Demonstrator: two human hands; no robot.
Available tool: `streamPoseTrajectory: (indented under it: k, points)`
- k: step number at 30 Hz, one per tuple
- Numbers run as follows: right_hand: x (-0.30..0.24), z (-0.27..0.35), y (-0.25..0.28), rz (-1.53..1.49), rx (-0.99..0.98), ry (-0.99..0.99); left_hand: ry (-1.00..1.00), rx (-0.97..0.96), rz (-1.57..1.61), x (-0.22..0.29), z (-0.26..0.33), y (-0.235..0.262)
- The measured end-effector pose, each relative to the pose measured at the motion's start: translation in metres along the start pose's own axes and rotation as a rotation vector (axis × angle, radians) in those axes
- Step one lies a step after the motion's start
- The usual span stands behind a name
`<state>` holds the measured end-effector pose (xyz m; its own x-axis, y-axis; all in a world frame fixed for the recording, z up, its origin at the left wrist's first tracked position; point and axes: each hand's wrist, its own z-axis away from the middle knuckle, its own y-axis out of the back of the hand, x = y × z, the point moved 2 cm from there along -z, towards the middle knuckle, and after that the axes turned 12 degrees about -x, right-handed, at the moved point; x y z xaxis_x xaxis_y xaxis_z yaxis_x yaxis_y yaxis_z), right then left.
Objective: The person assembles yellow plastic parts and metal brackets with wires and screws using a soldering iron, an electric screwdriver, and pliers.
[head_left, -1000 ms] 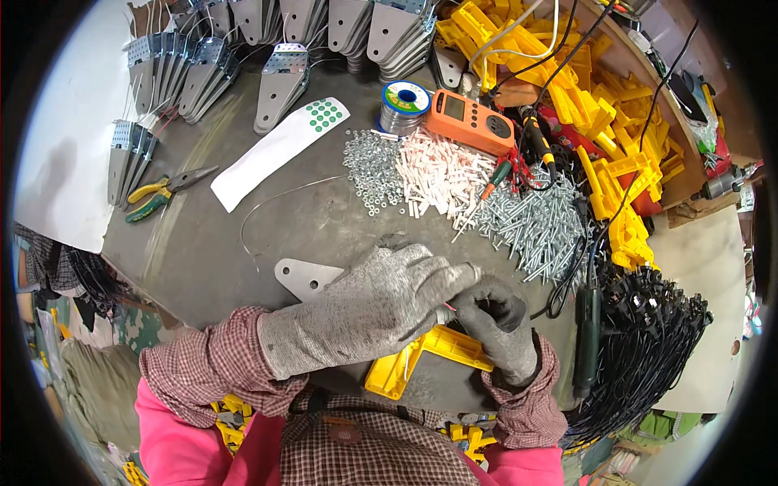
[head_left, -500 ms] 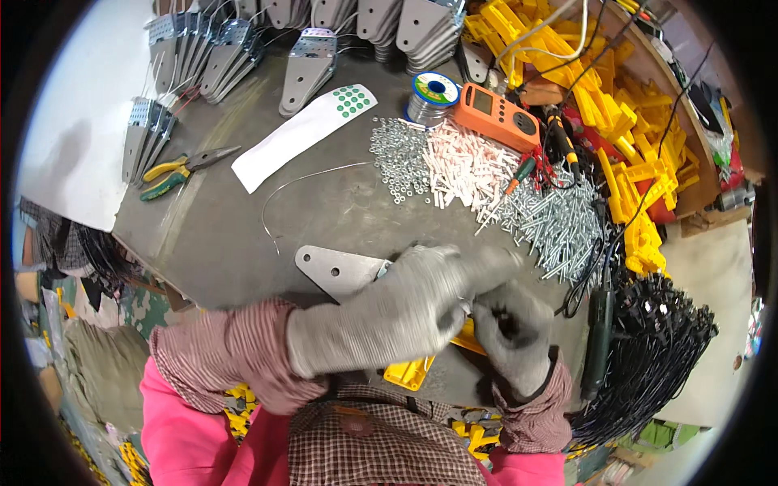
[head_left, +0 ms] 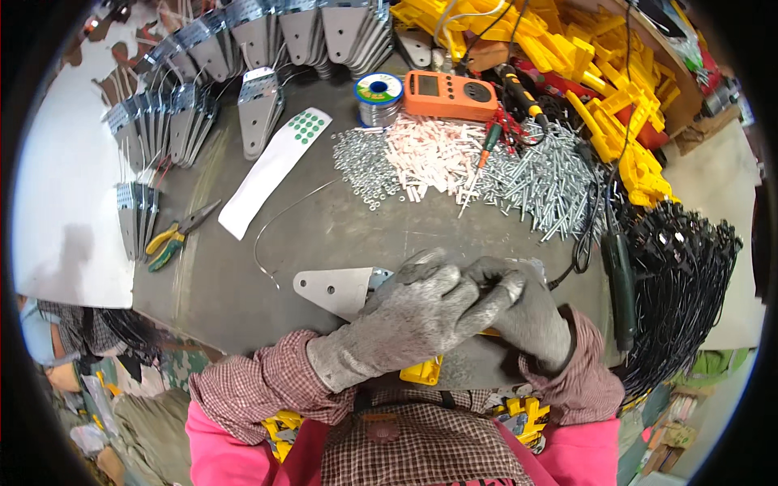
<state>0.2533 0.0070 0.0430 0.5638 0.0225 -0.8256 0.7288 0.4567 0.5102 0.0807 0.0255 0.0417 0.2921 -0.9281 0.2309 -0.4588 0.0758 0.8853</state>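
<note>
Both my hands wear grey work gloves and meet over the near middle of the bench. My left hand (head_left: 425, 298) is closed, its fingers bent toward the right one. Fingers curled in, my right hand (head_left: 527, 312) meets the left fingertips; whatever is pinched between them is hidden. A grey tapered metal plate (head_left: 336, 290) with holes lies flat, its wide end running under my left hand. Below the hands, near the bench edge, part of a yellow plastic piece (head_left: 421, 372) shows; the gloves cover the rest.
Ahead lie heaps of nuts (head_left: 369, 166), pale pink sleeves (head_left: 429, 154) and screws (head_left: 543, 182). Behind them are a solder spool (head_left: 378, 105) and an orange meter (head_left: 446, 95). Pliers (head_left: 180, 235) and a white sticker strip (head_left: 275, 174) lie left. Black cables (head_left: 681, 300) hang right.
The whole view has shifted, with the bench things sitting differently in it. My right hand has come up against the left fingertips, and both hands look less blurred.
</note>
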Motion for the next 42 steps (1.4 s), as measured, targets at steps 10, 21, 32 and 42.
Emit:
streamPoseTrajectory:
  k: [10, 21, 32, 42]
  points:
    - [-0.007, 0.009, -0.001, 0.382, 0.135, 0.227, 0.527, -0.182, 1.163, -0.028, 0.009, 0.004]
    - [-0.012, 0.007, 0.000, 0.575, 0.160, 0.301, 0.411, -0.081, 0.924, -0.031, 0.014, -0.010]
    - [-0.005, -0.004, 0.006, -0.099, 0.016, 0.080, 0.334, 0.041, 0.738, -0.027, 0.010, 0.013]
    - [0.022, -0.011, 0.003, -0.205, 0.001, 0.174, -0.060, -0.474, -0.164, -0.016, 0.010, 0.030]
